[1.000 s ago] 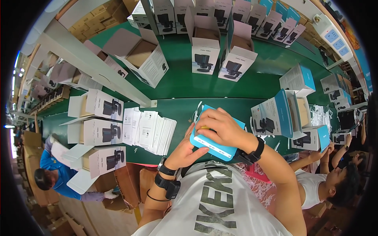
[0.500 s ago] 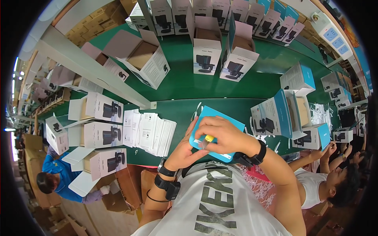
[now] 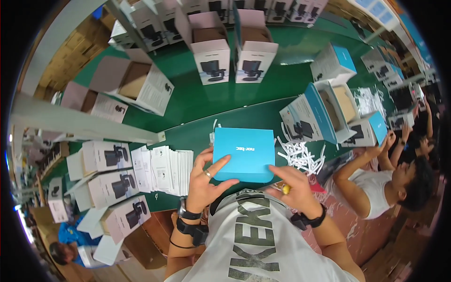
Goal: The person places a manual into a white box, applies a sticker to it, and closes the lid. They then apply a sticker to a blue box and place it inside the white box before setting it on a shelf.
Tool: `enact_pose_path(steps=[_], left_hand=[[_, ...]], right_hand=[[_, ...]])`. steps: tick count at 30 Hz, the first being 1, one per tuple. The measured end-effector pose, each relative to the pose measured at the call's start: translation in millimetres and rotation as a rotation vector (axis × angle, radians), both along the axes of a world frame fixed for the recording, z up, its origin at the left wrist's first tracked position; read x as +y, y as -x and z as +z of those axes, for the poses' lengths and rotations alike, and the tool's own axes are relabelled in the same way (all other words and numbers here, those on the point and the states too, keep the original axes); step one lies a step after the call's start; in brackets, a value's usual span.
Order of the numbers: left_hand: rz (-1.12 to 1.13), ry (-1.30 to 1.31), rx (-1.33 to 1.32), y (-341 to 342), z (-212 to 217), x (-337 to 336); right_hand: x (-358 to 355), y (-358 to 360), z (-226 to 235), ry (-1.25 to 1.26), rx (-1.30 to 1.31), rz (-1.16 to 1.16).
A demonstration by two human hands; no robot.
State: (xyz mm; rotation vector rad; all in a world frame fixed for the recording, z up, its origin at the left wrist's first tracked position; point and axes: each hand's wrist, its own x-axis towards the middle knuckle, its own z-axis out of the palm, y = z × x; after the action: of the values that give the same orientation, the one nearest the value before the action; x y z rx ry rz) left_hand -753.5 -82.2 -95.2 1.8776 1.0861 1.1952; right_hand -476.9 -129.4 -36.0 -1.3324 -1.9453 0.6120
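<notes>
A box with a bright blue top (image 3: 244, 157) is in front of me at the near side of the green table. My left hand (image 3: 206, 184) grips its left side, one finger resting over the top and the thumb along the near edge. At the near right corner is my right hand (image 3: 298, 190), its fingertips at the box. Tucked in that hand's curled lower fingers is a small yellow tool (image 3: 286, 189); most of it is hidden, so its kind is unclear.
Stacked white leaflets (image 3: 176, 171) lie left, beside open product boxes (image 3: 115, 185). White paper shreds (image 3: 305, 157) and an open blue-and-white box (image 3: 307, 117) are right. More open boxes (image 3: 213, 66) stand beyond. A co-worker (image 3: 364, 188) sits close on the right.
The blue face, tilted under both hands before, now lies squarely in view. My right hand has moved off it to the near right corner, keeping the yellow tool. The whole view has turned.
</notes>
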Motion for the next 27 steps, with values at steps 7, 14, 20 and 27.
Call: enact_pose_path(steps=[7,14,20,27], left_hand=[[0.191,-0.194,0.033,-17,-31,-3],[0.125,-0.302,0.319,-3,-24,-5],[-0.118,-0.262,0.591,-31,45,14],[-0.303,-0.331,0.808,-51,11,25]], right_hand=[[2,8,-58,-0.294,-0.026,-0.215],[-5,2,-60,-0.327,-0.124,-0.264],[1,-5,-61,-0.450,-0.223,-0.133],[3,7,-81,-0.381,-0.131,-0.189]])
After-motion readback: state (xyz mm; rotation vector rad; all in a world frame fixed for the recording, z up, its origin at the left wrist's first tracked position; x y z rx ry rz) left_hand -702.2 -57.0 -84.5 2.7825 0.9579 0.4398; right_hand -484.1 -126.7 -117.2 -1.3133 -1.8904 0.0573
